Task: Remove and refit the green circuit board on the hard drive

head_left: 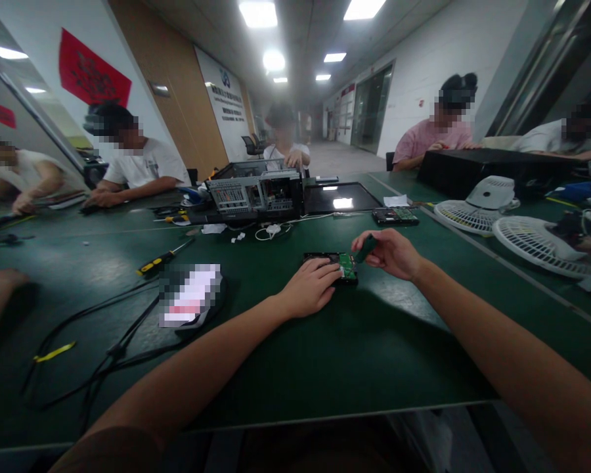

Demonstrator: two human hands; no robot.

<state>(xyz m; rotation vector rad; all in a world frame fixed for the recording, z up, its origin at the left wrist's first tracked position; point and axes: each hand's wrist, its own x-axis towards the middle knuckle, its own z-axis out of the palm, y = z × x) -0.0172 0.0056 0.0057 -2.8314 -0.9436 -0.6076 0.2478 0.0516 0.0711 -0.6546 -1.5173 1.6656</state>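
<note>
Long dark-green matte work table (256, 381) under white ceiling panels, with co-workers seated around its far edge; one person in a white top (300, 154) sits behind an opened grey metal computer case (256, 196). Work in hand centres on a flat black rectangular hard drive with an exposed green circuit board (347, 266), lying on the table straight ahead of the wearer. Left hand (312, 282) rests palm-down across its near left part, fingers extended and laid over it rather than curled round, apparently steadying it. Right hand (394, 253) pinches a small dark-green object (366, 248) between thumb and fingers, just above the drive's right end; whether this is a tool handle or a loose part cannot be told, nor whether it touches the board. Progress, as judged: under way, not finished. Green board area shows at the drive's right side, but the left hand hides much of the rest, so fastened or freed is unclear; no screws made out at this size. Second black drive with a green board (395, 216) lies farther off, near the white fan (473, 213), untouched by either hand. Yellow-and-black screwdriver (152, 264) lies well to the left, out of use.
</note>
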